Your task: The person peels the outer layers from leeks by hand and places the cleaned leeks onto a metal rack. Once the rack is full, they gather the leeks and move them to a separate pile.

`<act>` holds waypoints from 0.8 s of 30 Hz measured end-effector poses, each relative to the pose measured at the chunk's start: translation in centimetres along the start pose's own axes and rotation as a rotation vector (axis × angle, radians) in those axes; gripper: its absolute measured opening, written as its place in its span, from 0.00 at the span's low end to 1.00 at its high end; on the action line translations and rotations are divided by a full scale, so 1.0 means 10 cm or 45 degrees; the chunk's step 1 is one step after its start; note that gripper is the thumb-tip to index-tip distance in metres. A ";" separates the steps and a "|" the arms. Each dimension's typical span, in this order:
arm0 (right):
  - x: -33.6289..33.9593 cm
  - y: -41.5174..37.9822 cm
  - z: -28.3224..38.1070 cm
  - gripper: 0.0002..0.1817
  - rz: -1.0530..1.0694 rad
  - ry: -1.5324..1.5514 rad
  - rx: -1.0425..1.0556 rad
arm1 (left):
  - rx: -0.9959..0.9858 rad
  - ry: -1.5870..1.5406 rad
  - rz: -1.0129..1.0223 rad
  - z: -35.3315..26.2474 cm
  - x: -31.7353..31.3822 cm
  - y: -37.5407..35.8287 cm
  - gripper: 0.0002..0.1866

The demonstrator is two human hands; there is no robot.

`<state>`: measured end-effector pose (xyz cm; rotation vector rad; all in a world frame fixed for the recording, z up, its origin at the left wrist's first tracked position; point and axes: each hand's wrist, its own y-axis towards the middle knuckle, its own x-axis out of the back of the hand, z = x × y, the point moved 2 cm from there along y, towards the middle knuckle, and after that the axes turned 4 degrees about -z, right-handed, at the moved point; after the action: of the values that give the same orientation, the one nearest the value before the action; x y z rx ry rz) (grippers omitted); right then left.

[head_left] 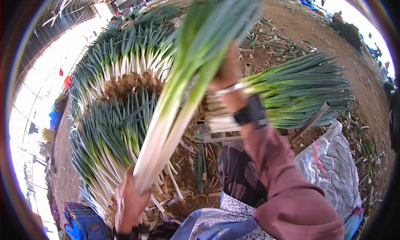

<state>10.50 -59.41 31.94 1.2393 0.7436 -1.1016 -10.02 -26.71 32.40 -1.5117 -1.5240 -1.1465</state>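
Observation:
Large leeks (166, 123), a few held together, slant across the middle of the view, white ends low and green leaves high and blurred by motion. My left hand (129, 200) is closed around their white lower ends. My right hand (228, 71) is up at the leafy part, pressed against its right side; its fingers are mostly hidden behind the leaves and blurred. A white band and a black watch-like strap (250, 111) circle my right wrist. Just behind that wrist, a stack of trimmed leeks (304, 92) lies on a low metal frame (225, 136), white ends pointing left.
At left, long rows of leeks (104, 144) with roots on stand close together on the soil. A silvery sack (333, 165) lies at right. Cut leaf scraps (275, 40) litter the ground. A blue crate (85, 221) sits at bottom left. People are far off at upper right.

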 end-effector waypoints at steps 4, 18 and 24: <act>0.14 -0.36 1.63 0.39 -0.084 -0.482 0.344 | -0.467 0.058 0.120 -0.80 -0.40 0.99 0.37; 1.68 -1.98 2.86 0.29 -1.246 -1.498 -0.237 | -0.670 0.067 0.322 -1.56 -3.54 2.64 0.29; 1.42 -1.50 2.68 0.23 -0.233 -3.356 0.590 | -0.733 -0.056 0.186 -1.35 -3.74 2.72 0.28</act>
<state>-1.95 -88.33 19.41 -0.6628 -1.4662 -1.8823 18.47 -55.18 6.03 -1.9926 -1.1317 -1.5538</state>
